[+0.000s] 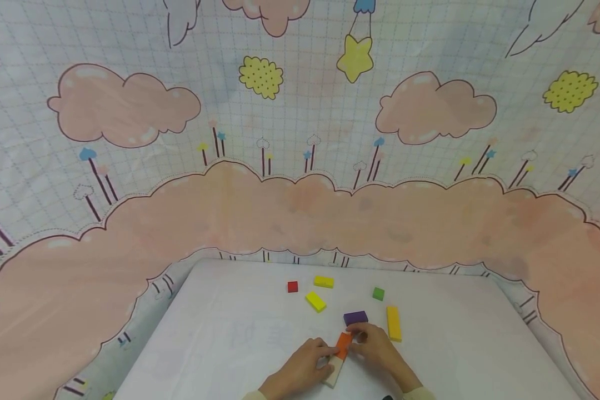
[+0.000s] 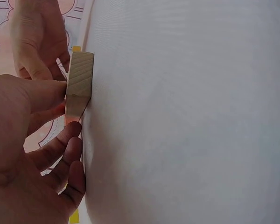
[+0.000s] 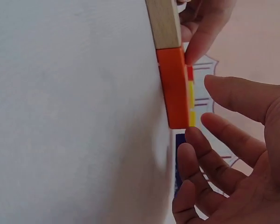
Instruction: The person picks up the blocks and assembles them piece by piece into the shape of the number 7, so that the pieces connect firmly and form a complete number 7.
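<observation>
An orange block (image 1: 344, 345) and a plain wooden block (image 1: 334, 371) lie end to end in one line on the white table. My left hand (image 1: 304, 364) is beside them; its index fingertip touches the orange block and its thumb touches the wooden block (image 2: 80, 74). My right hand (image 1: 374, 347) is around the far end of the orange block (image 3: 173, 88). In the right wrist view, the right thumb (image 3: 242, 98) stands apart from it, with the fingertips close by its end corner. Whether those fingertips touch the block I cannot tell.
Just beyond the right hand lies a purple block (image 1: 355, 318), with a long orange-yellow block (image 1: 394, 323) to its right. Farther back are a green cube (image 1: 378, 293), a red cube (image 1: 292, 286) and two yellow blocks (image 1: 324, 281). A patterned cloth (image 1: 300, 216) hangs behind the table (image 1: 220, 333).
</observation>
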`<action>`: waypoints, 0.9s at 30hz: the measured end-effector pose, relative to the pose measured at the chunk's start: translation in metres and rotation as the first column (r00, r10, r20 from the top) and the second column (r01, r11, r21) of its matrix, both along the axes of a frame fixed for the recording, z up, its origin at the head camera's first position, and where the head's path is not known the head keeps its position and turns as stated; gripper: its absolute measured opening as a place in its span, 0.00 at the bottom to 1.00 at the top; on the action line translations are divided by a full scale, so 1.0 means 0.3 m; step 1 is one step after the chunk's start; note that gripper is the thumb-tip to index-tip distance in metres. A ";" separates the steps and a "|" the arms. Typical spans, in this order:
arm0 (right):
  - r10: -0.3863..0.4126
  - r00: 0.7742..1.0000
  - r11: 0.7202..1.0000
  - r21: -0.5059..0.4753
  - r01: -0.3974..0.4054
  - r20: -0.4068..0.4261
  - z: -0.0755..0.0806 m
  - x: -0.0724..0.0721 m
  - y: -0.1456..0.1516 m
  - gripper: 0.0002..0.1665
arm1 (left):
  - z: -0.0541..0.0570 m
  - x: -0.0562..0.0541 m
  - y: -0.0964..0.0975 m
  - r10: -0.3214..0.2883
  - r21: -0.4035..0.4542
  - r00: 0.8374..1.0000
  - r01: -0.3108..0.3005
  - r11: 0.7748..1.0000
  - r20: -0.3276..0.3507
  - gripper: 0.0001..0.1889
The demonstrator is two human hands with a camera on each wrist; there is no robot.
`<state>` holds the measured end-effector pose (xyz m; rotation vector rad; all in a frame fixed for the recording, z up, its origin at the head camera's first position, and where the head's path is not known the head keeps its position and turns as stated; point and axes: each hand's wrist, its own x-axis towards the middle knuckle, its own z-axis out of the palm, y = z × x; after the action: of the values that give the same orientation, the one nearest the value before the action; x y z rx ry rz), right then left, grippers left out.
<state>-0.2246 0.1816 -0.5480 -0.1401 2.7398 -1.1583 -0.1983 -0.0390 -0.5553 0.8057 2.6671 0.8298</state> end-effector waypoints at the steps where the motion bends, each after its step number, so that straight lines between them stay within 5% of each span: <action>1: -0.006 1.000 1.000 -0.006 0.006 -0.008 0.004 0.003 0.001 0.20 | -0.001 0.001 -0.001 0.000 0.001 1.000 0.000 1.000 0.003 0.21; 11: -0.077 0.995 0.995 -0.065 0.074 -0.056 0.043 0.003 0.028 0.18 | -0.003 0.005 -0.005 0.026 -0.010 0.996 -0.025 1.000 0.088 0.21; 27: -0.174 0.981 0.982 -0.084 0.167 -0.087 0.051 -0.054 0.055 0.18 | 0.004 0.014 -0.013 0.023 -0.012 0.996 -0.022 1.000 0.082 0.21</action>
<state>-0.2408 0.1979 -0.5327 0.0330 2.8374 -1.3338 -0.1942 -0.0430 -0.5540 0.7239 2.6114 0.8344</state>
